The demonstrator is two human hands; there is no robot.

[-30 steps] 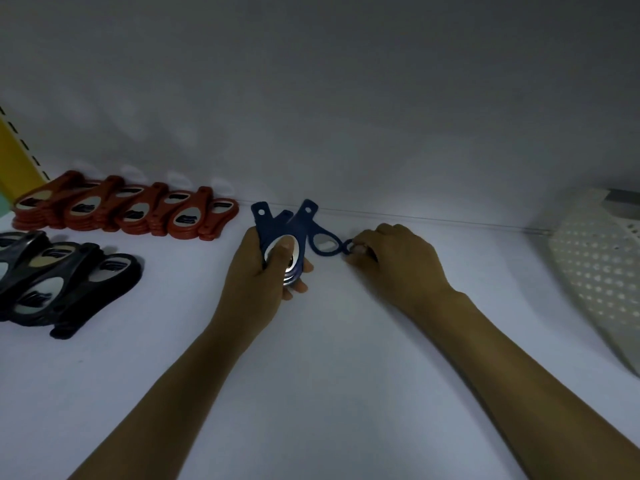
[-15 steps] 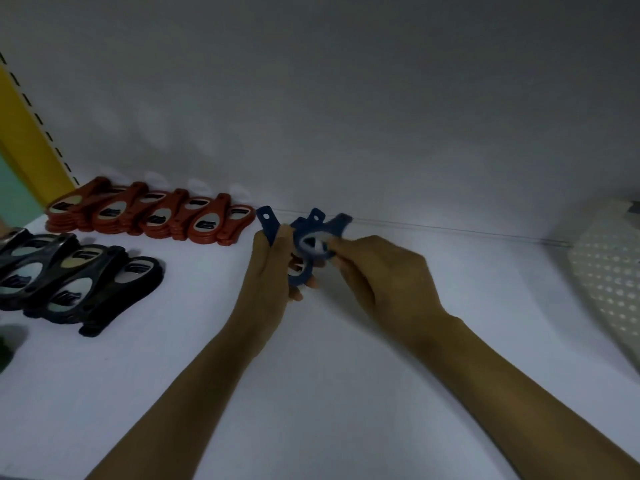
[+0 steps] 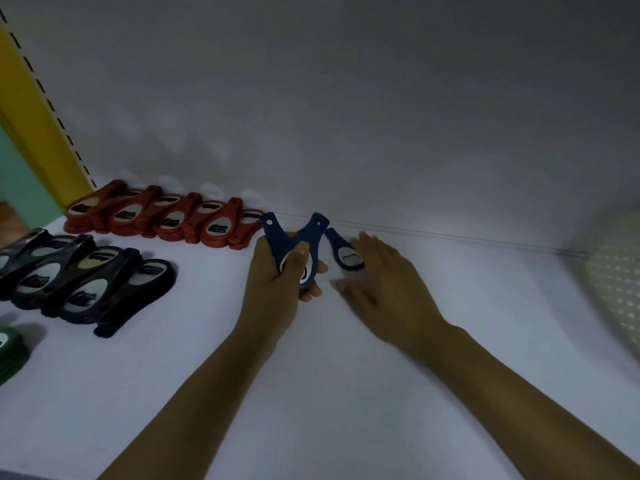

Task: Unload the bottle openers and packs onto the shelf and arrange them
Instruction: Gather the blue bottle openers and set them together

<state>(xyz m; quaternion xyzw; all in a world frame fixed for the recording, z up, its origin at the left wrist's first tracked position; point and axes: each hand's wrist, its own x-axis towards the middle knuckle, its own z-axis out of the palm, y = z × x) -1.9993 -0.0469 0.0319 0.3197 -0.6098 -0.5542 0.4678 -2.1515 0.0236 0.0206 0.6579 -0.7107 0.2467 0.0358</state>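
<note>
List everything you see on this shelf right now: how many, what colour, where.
red openers: many overlapping, red, back left row
black openers: several, black, left, in front of red openers
green stack: count unclear, green, far left edge
held blue openers: at least two, blue, fanned, centre
lone blue opener: one, blue, right of those
basket: one, white perforated, right edge
post: one, yellow, upper left
shelf: one, white, beneath all
left hand: one, grips held blue openers
right hand: one, fingers straight at lone blue opener
</note>
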